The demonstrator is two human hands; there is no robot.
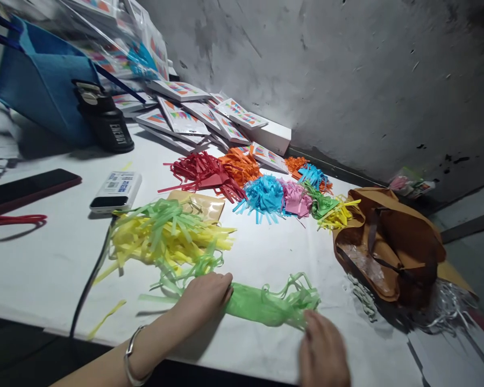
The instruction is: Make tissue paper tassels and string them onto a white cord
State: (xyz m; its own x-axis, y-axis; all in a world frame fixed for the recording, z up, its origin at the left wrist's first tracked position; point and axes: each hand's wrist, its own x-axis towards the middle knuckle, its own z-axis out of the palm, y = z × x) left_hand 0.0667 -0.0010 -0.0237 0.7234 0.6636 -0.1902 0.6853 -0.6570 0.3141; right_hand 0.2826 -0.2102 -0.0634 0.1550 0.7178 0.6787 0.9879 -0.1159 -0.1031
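A green fringed tissue-paper tassel (pixel 253 305) lies stretched across the front of the white table, its plain band in the middle and loose strips at both ends. My left hand (pixel 204 298), with a silver bangle at the wrist, is closed on the band's left part. At the other end, my right hand (pixel 325 349) is slightly blurred; its curled fingers touch the fringe, and the thumb side is partly hidden. Behind my left hand, light green fringe (pixel 175 217) rests on a pile of yellow tassels (pixel 153 242).
Farther back sit red (pixel 204 174), orange (pixel 242 165), blue (pixel 265 196) and pink tassels (pixel 295 198). Printed packets (pixel 183 115) are heaped behind them. A black bottle (pixel 107 121), white device (pixel 116 191) with cable, and phone (pixel 28 189) stand left; a brown bag (pixel 407 226) gapes right.
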